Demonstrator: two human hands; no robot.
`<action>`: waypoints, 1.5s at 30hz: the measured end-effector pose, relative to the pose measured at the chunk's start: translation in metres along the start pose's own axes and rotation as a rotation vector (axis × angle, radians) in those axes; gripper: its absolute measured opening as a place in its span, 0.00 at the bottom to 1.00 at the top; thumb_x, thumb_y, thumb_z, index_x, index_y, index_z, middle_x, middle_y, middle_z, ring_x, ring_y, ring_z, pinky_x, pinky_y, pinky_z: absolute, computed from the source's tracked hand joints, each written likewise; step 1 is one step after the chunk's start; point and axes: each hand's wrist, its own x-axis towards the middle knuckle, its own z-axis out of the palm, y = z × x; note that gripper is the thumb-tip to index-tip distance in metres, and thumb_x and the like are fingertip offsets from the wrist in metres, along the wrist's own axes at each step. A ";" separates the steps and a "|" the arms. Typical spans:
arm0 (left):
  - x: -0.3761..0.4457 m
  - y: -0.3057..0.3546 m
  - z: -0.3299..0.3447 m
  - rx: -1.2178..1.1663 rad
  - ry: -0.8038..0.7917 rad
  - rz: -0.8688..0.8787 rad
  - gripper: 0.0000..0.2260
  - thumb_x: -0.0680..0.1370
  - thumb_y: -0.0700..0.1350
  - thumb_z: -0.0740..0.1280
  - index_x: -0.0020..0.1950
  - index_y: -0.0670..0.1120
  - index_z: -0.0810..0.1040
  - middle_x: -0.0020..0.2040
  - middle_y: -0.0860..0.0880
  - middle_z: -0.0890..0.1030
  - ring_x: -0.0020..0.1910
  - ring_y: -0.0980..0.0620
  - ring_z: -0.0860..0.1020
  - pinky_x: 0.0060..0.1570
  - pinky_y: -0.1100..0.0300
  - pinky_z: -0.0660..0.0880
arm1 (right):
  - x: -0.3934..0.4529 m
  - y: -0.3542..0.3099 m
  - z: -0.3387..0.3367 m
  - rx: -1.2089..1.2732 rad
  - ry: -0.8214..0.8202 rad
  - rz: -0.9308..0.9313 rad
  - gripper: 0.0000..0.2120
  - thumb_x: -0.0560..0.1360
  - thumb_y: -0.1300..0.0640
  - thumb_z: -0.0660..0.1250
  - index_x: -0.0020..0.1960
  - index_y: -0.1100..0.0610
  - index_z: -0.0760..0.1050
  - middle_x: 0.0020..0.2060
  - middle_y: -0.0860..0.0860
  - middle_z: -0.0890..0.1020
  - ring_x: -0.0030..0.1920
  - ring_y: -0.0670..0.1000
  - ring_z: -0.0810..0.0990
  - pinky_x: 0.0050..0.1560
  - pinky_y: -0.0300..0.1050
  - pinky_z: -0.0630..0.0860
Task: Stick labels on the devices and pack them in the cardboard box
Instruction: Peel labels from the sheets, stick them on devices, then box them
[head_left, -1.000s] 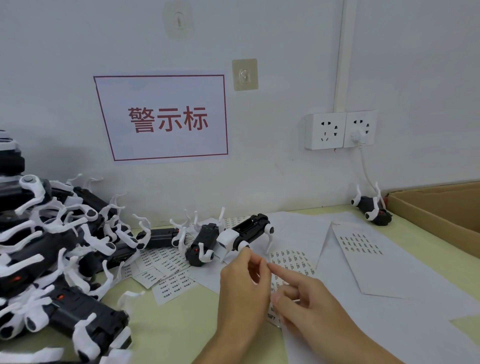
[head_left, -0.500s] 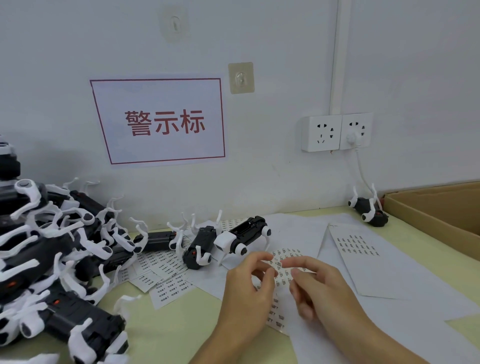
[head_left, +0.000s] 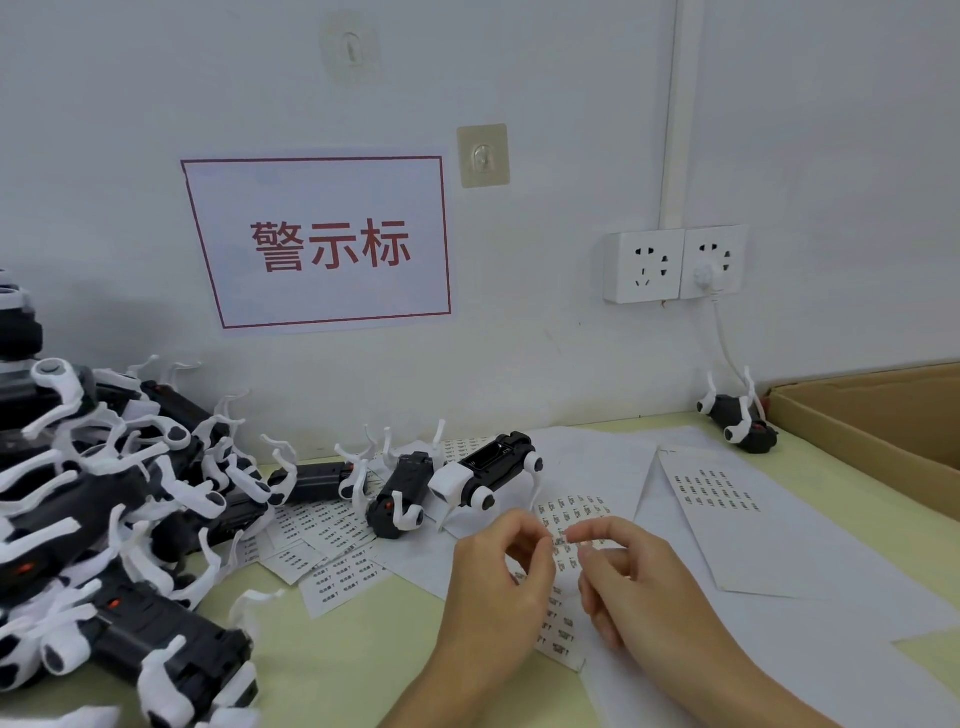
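Both my hands pinch one tiny label (head_left: 560, 542) together, left hand (head_left: 498, 577) and right hand (head_left: 636, 582), above the sticker sheet (head_left: 563, 631), robot dog (head_left: 480, 475) just behind.

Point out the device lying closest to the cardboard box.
The lone device on its back beside the cardboard box, under the wall socket; all others lie left of the hands.

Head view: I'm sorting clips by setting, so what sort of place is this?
Probably a small assembly or packing workstation. A heap of identical black-and-white devices lies on the table, sheets of small printed labels are spread out, and an open cardboard box waits at the right.
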 end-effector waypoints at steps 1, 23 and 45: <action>0.000 0.000 0.000 -0.003 0.009 0.000 0.11 0.78 0.39 0.67 0.38 0.50 0.78 0.34 0.54 0.80 0.35 0.59 0.78 0.34 0.71 0.69 | 0.000 0.001 0.000 -0.023 0.015 -0.013 0.09 0.82 0.60 0.61 0.53 0.49 0.76 0.26 0.50 0.78 0.23 0.46 0.71 0.26 0.36 0.68; -0.001 0.003 0.000 0.032 -0.093 0.022 0.06 0.77 0.44 0.65 0.42 0.52 0.78 0.38 0.55 0.81 0.39 0.58 0.78 0.36 0.71 0.69 | 0.001 0.002 -0.002 -0.177 0.132 -0.178 0.09 0.75 0.58 0.73 0.36 0.50 0.83 0.31 0.46 0.83 0.27 0.42 0.74 0.32 0.33 0.71; 0.002 0.006 -0.005 -0.116 -0.007 -0.155 0.05 0.79 0.40 0.69 0.44 0.45 0.82 0.37 0.47 0.84 0.37 0.53 0.81 0.44 0.61 0.78 | -0.001 0.002 -0.001 0.054 -0.053 -0.089 0.15 0.80 0.63 0.65 0.55 0.44 0.83 0.32 0.48 0.80 0.28 0.47 0.76 0.30 0.38 0.71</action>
